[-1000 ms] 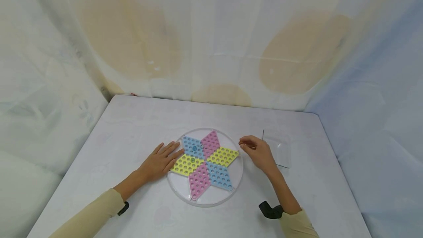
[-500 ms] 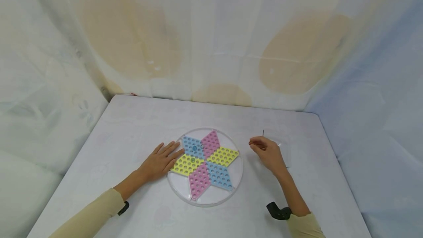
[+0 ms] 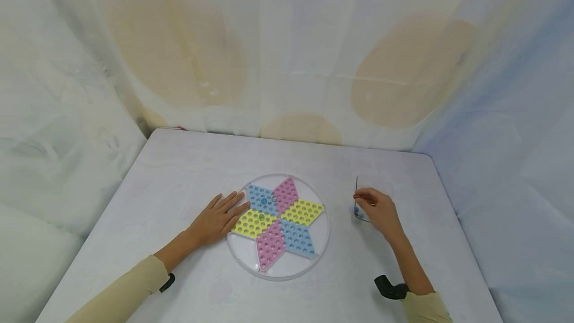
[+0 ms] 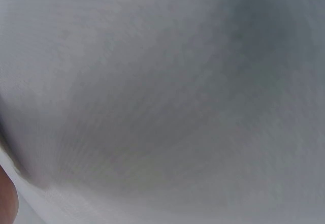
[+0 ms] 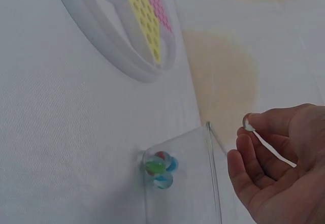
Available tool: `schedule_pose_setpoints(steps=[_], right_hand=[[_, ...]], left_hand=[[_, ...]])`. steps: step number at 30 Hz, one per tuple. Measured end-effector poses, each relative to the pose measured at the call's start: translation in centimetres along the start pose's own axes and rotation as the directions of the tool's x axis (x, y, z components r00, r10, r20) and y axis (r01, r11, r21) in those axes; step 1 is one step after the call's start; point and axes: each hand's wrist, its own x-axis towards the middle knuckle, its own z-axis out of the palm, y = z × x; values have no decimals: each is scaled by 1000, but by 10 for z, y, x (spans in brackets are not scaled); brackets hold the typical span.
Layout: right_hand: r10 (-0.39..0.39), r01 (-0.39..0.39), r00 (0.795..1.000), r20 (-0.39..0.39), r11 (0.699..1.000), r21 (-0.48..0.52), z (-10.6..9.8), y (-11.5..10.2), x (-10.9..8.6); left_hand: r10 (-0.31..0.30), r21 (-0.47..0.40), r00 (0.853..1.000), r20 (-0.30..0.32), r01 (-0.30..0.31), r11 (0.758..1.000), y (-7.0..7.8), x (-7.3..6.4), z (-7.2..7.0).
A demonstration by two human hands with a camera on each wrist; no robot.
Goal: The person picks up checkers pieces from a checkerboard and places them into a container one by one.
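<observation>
My right hand (image 3: 380, 212) pinches a glass marble (image 5: 247, 122) between thumb and forefinger, the other fingers curled. It is up at the rim of a clear plastic box (image 5: 179, 203). Several glass marbles (image 5: 161, 169), with green, blue and red in them, are bunched in one corner of the box; the hand hides much of the box in the head view. My left hand (image 3: 218, 221) rests flat, fingers spread, at the left edge of a round Chinese checkers board (image 3: 296, 237). On the board's star, a blue marble (image 3: 263, 201) and a green marble (image 3: 261, 217) sit in holes.
Under everything is a white-covered table (image 3: 197, 158) whose back edge meets a pale curtain (image 3: 291, 64). Curtains also hang on both sides. Each forearm wears a black wrist strap (image 3: 391, 288). The left wrist view shows mostly blurred pale cloth.
My right hand has moved right, from beside the board's right edge to the clear box, with the marble still pinched. My left hand and the board have stayed put.
</observation>
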Motion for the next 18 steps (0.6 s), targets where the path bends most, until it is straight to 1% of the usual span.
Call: schedule_pose_setpoints(steps=[5, 12, 18], right_hand=[[30, -30, 999, -11, 999, -35, -6, 9, 0], [68, -67, 998, 9, 994, -85, -11, 17, -1], [99, -96, 995, 21, 987, -127, -10, 19, 0]], left_hand=[[9, -8, 1000, -23, -10, 1000, -1, 0, 2], [-2, -2, 1000, 0, 2, 1000, -1, 0, 2], [3, -20, 1000, -8, -3, 1000, -1, 0, 2]])
